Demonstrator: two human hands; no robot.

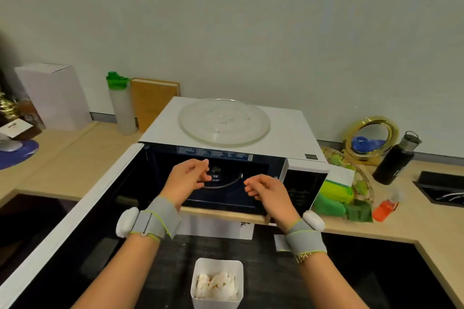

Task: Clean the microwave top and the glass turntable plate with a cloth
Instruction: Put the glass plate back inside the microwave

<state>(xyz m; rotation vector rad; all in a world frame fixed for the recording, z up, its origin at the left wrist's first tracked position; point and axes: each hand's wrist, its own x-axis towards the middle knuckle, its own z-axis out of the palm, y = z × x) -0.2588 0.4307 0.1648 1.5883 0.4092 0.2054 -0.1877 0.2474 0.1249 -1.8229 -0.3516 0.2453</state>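
The clear glass turntable plate [224,121] lies flat on the white microwave top [288,130]. The microwave door [75,198] is swung wide to the left, and the dark cavity shows the roller ring [221,180]. My left hand [187,179] and my right hand [270,192] hover in front of the cavity mouth, fingers loosely curled toward each other, holding nothing. Both wrists wear grey straps with white pods. Green and yellow cloths [336,195] lie folded on the counter just right of the microwave.
A white bin [217,283] with crumpled paper stands on the floor below my arms. On the left counter stand a bottle with a green cap [120,103], a brown book [153,103] and a white box [54,96]. To the right are a gold mirror [371,137], a black bottle [395,158] and an orange bottle [384,209].
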